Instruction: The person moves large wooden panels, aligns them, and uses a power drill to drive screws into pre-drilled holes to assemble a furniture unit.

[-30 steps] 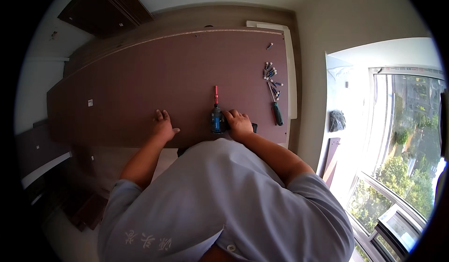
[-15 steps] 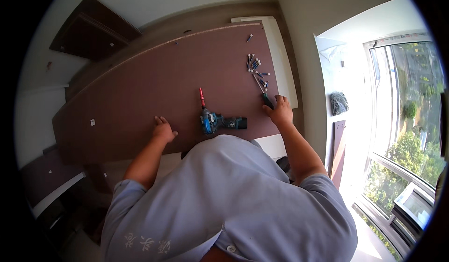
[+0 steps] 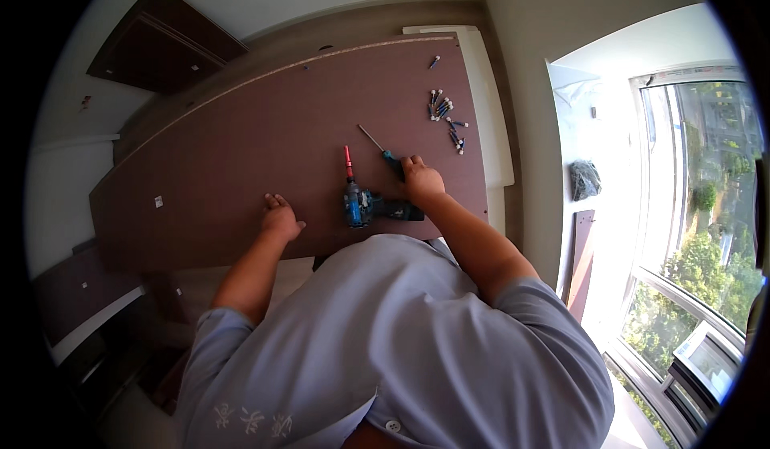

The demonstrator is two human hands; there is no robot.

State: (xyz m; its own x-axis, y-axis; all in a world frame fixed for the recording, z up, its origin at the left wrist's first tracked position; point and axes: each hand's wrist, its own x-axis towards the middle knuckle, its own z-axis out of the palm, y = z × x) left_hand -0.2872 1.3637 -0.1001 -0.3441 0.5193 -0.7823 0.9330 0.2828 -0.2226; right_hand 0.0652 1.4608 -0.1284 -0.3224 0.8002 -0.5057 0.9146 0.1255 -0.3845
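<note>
A large dark brown panel (image 3: 241, 152) lies flat in front of me. My left hand (image 3: 280, 219) rests palm-down on it near its front edge, fingers apart. My right hand (image 3: 420, 179) grips the blue handle of a screwdriver (image 3: 378, 148) whose thin shaft points up and left. A blue and black cordless drill (image 3: 362, 205) with a red bit lies on the panel between my hands, just left of my right wrist.
Several small blue-tipped fittings (image 3: 445, 115) are scattered at the panel's far right, one more (image 3: 434, 62) near the far edge. A white board (image 3: 489, 104) lies along the right side. Another dark panel (image 3: 160, 44) leans at the back left. A window (image 3: 698, 208) is at right.
My right hand left the drill, reached out right to the screwdriver, and has brought it back in beside the drill. My left hand stayed on the panel.
</note>
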